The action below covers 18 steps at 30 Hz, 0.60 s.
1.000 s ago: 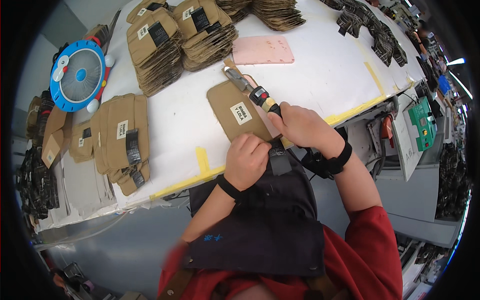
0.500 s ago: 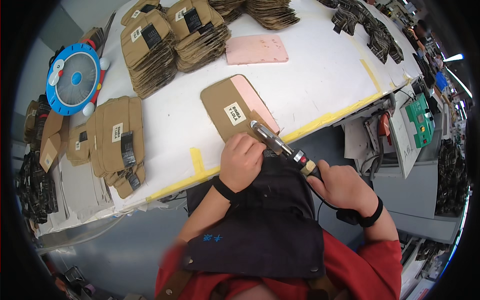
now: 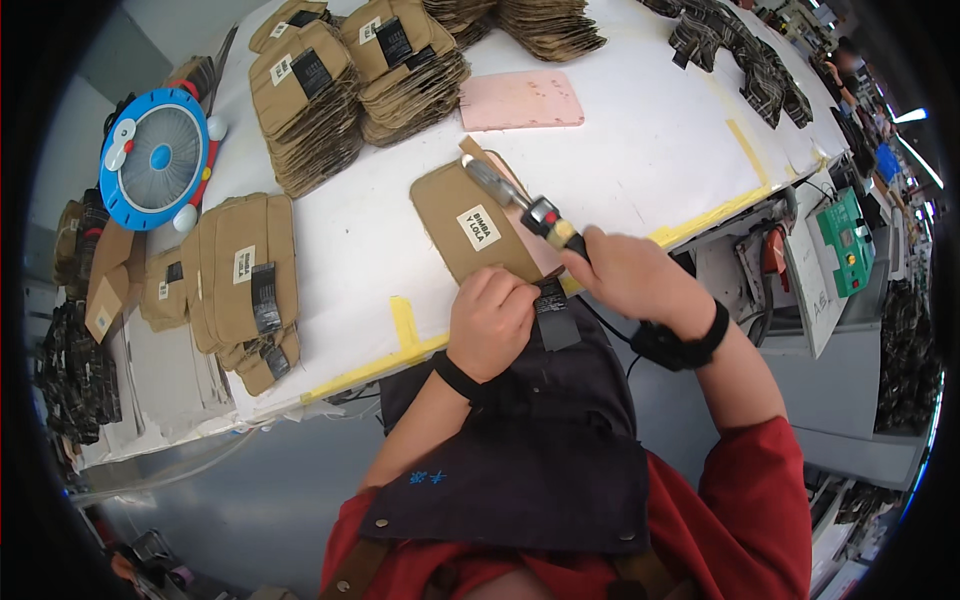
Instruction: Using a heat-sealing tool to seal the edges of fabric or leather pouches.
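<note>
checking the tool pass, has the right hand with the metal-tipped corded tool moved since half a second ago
Yes. The right hand moved up from the yellow-taped table edge, so the tool now lies over the tan pouch.

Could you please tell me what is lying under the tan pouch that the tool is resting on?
A pink pad's edge peeks out along the far side of the tan pouch, on the white table. How far it extends underneath is hidden.

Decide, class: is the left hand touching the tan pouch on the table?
Touching. The head view shows the left hand with its fingers resting on the near edge of the tan pouch, no gap between them.
</note>
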Tool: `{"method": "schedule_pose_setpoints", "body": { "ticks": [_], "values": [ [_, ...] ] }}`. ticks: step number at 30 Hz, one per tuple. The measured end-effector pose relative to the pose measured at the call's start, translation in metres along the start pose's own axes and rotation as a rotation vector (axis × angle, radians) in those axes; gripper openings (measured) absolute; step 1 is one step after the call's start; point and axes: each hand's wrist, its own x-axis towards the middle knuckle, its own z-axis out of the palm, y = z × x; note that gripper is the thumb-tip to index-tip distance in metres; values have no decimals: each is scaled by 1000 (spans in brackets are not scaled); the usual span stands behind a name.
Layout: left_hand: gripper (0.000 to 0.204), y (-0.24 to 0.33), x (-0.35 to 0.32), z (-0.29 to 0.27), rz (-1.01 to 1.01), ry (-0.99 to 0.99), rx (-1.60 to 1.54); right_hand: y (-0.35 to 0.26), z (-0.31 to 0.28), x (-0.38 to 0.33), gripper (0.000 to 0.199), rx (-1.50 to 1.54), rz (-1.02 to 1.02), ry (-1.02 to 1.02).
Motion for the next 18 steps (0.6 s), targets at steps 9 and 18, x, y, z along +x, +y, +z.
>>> {"method": "schedule_pose_setpoints", "body": {
  "ticks": [9,18],
  "values": [
    [20,-1,-1,1,-1,4,16,-15,-19,-120,40,-16,122,-214],
    [20,2,0,2,-3,3,-4,3,-11,-37,44,-1,-16,-10]
  ]
}}
